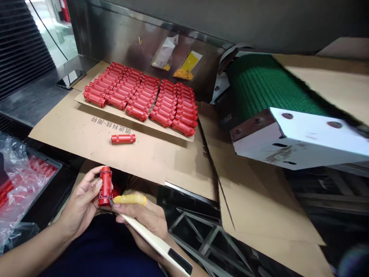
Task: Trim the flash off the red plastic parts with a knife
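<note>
My left hand [83,200] holds a red plastic cylindrical housing [106,184] upright between thumb and fingers, its open side with inner ribs facing me. In my right hand [144,215] is a long cream-handled knife [152,240] with a black section at its rear end. Its thin dark tip touches or nearly touches the lower right edge of the housing. A yellow finger cot [131,199] covers my right index finger. On the cardboard just beyond my hands, a single red housing [123,139] lies on its side.
Rows of red housings lie on a cardboard sheet [115,115]. Behind are two clear bags [188,65] with yellow bits; a phone [71,79] lies at left. A green conveyor belt [259,84] with a white metal frame stands right. A plastic-lined crate [54,173] sits at lower left.
</note>
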